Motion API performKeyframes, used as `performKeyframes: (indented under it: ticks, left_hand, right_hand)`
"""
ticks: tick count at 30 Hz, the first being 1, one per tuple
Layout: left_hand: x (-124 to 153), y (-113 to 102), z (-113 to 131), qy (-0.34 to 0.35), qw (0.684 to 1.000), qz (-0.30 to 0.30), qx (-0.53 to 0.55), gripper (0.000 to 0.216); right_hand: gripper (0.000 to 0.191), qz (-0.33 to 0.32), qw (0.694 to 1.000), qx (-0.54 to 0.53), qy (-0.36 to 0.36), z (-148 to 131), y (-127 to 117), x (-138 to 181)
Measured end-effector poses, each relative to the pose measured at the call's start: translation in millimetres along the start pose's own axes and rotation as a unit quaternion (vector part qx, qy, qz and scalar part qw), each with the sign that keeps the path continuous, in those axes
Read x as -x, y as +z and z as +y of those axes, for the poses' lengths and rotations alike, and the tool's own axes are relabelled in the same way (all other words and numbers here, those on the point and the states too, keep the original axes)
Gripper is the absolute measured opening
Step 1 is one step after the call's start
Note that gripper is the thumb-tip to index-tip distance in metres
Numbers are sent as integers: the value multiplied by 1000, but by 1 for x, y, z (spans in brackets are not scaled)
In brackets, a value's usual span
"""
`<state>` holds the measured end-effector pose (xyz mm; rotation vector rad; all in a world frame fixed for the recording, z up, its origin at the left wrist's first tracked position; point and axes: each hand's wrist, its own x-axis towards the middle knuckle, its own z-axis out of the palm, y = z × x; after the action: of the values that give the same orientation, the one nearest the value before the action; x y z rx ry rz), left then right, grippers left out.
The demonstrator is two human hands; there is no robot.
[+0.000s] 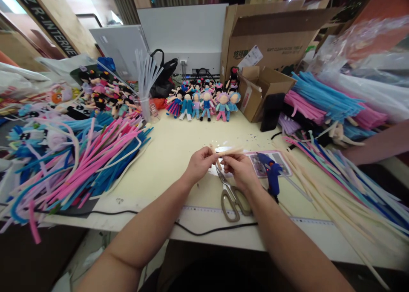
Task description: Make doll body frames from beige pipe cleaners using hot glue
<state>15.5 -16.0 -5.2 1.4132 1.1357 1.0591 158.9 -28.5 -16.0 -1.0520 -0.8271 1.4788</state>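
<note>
Both my hands meet over the middle of the table, fingers pinched on a cream pipe cleaner piece (234,150) that is slightly blurred. My left hand (202,163) grips it from the left, and my right hand (240,169) holds it from the right. Under my right hand lie scissors (230,204) with grey-beige handles, their blades pointing away beneath my fingers. To the right, a blue glue gun (272,174) rests partly on a pink-edged card (286,162). Long cream pipe cleaners (315,185) spread out beside it.
Colourful pipe cleaners (86,164) heap on the left; more bundles (329,98) lie right. Small dolls (206,104) stand at the back near a clear cup of glue sticks (145,106), a small carton (266,85) and a black phone-like slab (271,112). A black cable (211,231) crosses the front edge.
</note>
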Motion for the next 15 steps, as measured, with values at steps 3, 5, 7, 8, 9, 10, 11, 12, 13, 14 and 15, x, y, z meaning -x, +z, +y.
performKeyframes:
  ticks: [3,5,7,8,9,10,11,12,13,14,15]
  left_hand:
    - [2,-1,0,57,996,17,-66,26]
    - [4,-2,-1,98,989,25,-112,24]
    - [5,-2,-2,129,978,35,-158,22]
    - [5,-2,-3,143,972,38,-182,22]
    - [6,-1,-4,158,965,42,-206,22]
    - [6,-1,-4,172,957,44,-229,23]
    - [6,0,-5,187,949,46,-249,23]
    - [7,0,-5,199,942,47,-266,23]
    - [7,1,-5,207,936,46,-279,23]
    - [7,0,-5,210,934,45,-284,22]
    - [6,0,-4,204,938,43,-278,22]
  right_hand:
    - [16,-4,1000,-15,21,-3,1,2]
    - [18,-9,999,-27,33,-5,1,3]
    - [22,-12,998,-37,40,-6,2,4]
    - [23,-11,998,-40,42,-6,2,4]
    - [25,-10,998,-40,43,-6,2,4]
    - [26,-8,998,-39,44,-5,2,4]
    - [27,-5,998,-37,43,-4,1,3]
    - [28,-2,998,-35,42,-4,1,3]
    - [28,2,999,-34,41,-3,1,2]
    - [28,5,999,-35,38,-3,0,1]
    - [28,7,999,-36,35,-2,0,1]
